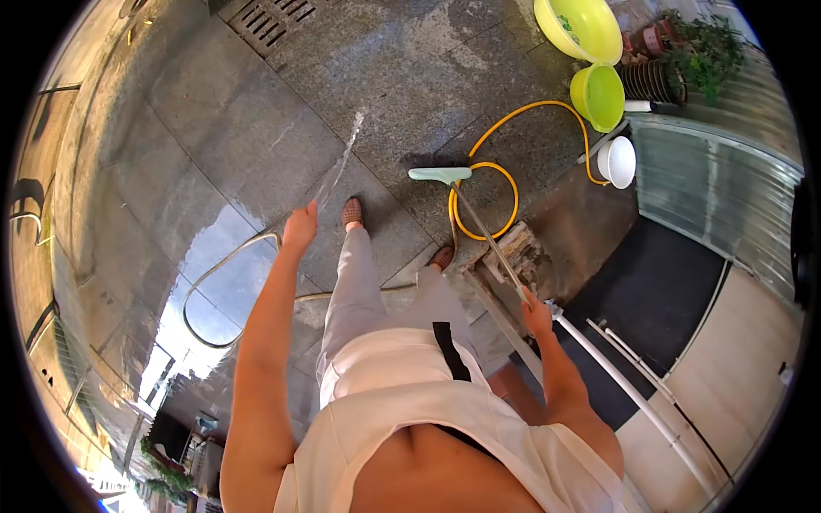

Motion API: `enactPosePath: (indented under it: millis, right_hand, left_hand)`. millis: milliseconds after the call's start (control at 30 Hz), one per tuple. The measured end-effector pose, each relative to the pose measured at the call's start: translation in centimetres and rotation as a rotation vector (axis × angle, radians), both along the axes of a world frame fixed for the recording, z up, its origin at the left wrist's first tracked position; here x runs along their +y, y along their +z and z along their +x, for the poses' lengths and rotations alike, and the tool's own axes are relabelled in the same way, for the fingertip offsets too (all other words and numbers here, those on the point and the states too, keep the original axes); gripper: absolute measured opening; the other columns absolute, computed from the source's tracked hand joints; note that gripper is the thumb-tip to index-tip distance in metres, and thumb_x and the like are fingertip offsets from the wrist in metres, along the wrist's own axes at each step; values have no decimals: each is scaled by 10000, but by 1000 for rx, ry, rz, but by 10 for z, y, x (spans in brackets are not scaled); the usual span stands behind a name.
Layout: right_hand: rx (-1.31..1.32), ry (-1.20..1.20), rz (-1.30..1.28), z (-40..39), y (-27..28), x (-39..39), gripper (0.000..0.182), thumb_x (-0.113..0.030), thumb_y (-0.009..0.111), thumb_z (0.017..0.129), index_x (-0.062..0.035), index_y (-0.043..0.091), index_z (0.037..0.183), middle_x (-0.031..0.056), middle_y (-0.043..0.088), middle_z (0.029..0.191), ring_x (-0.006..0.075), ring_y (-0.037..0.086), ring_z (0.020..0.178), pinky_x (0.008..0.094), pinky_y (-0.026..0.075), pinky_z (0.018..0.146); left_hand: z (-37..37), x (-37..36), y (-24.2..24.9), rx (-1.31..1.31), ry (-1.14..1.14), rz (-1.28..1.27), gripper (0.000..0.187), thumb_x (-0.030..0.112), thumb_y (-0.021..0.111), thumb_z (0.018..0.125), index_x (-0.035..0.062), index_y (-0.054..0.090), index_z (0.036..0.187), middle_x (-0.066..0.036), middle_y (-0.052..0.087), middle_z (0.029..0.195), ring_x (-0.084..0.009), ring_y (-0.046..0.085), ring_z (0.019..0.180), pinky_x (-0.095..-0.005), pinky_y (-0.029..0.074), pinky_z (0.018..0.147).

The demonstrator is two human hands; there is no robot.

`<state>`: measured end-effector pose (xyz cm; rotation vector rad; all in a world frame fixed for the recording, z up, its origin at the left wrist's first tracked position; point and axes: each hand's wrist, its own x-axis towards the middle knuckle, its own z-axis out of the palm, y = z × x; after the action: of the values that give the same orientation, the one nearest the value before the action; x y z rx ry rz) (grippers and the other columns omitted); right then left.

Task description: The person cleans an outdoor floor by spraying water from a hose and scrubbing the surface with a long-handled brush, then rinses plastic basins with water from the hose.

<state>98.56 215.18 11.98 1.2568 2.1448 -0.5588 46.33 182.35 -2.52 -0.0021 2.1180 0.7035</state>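
My left hand (299,227) is wrapped round the end of a hose (191,287), and a stream of water (349,147) shoots forward from it over the paving. From that hand the hose hangs in a loose loop and runs behind my legs. My right hand (536,313) grips the handle of a squeegee (440,174) with a pale green head. Its head rests on the wet slabs ahead of me, to the right of my feet.
Coiled yellow hose (516,198) lies beside the squeegee head. Two yellow-green basins (599,96), a white bucket (617,162) and potted plants (708,56) stand at the upper right. A drain grate (272,21) is set in the floor; a stone step (513,321) lies near my right hand.
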Motion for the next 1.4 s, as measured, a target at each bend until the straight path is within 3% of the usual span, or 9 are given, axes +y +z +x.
enactPosePath:
  millis: [67, 167, 467, 767, 867, 967, 1133, 1267, 1400]
  right_hand:
    - [-16, 20, -6, 2, 3, 12, 454, -271, 557, 897, -290, 468, 1342, 225, 623, 757, 414, 598, 714, 487, 450, 617]
    - [-52, 44, -13, -25, -18, 20, 439, -265, 561, 896, -281, 483, 1328, 217, 628, 758, 419, 598, 726, 493, 454, 625]
    - [257, 26, -117, -277, -143, 13, 481, -304, 507, 922, -166, 412, 1374, 199, 605, 1133, 404, 572, 1022, 479, 467, 852]
    - [47, 102, -277, -223, -83, -52, 558, -286, 542, 895, -195, 354, 1412, 242, 632, 851, 431, 602, 776, 490, 468, 681]
    - [232, -342, -393, -181, -46, -82, 495, -151, 593, 866, -203, 484, 1346, 91, 630, 735, 194, 584, 586, 348, 478, 580]
    - [404, -199, -261, -160, -127, -85, 480, -90, 604, 844, -185, 535, 1309, 39, 590, 697, 101, 517, 555, 284, 455, 540]
    - [506, -339, -349, -308, -148, -69, 475, -89, 588, 848, -159, 530, 1314, 26, 558, 632, 98, 489, 519, 271, 411, 480]
    - [402, -267, -304, -449, -187, -19, 445, -234, 592, 853, -150, 530, 1286, 174, 592, 1181, 358, 580, 1046, 425, 460, 872]
    - [332, -50, -155, -538, -143, 29, 436, -264, 588, 859, -171, 531, 1281, 175, 599, 1161, 370, 566, 1056, 439, 456, 879]
  left_hand:
    - [14, 6, -5, 50, 18, 10, 581, 504, 416, 927, 26, 520, 614, -62, 468, 474, -163, 436, 367, -327, 330, 356]
    - [25, 24, 3, -35, 76, -117, 613, 510, 345, 916, 24, 632, 676, -202, 648, 735, -368, 641, 807, -455, 458, 779]
    - [51, 55, 23, 30, -78, -106, 619, 511, 327, 921, 20, 637, 706, -230, 654, 835, -404, 619, 889, -470, 448, 838]
    - [-31, 42, 59, -32, 179, -55, 612, 472, 351, 921, -11, 607, 648, -199, 636, 691, -352, 644, 696, -455, 484, 687]
    - [-58, 20, 25, 72, 156, -35, 587, 444, 365, 918, -10, 586, 618, -162, 607, 614, -287, 615, 547, -421, 478, 565]
    - [-85, 23, 52, -44, 237, 22, 568, 424, 371, 915, -1, 572, 597, -137, 593, 588, -261, 590, 496, -404, 469, 535]
    - [-113, 36, 67, -17, 282, -12, 558, 424, 367, 915, -2, 584, 627, -149, 595, 581, -286, 600, 517, -419, 477, 577]
    - [-122, 35, 57, -9, 275, -38, 576, 450, 360, 919, -11, 608, 677, -162, 614, 615, -302, 625, 579, -428, 484, 627]
    - [-132, 28, 19, 128, 331, 23, 532, 434, 401, 933, 22, 510, 613, -84, 494, 490, -198, 458, 375, -357, 354, 373]
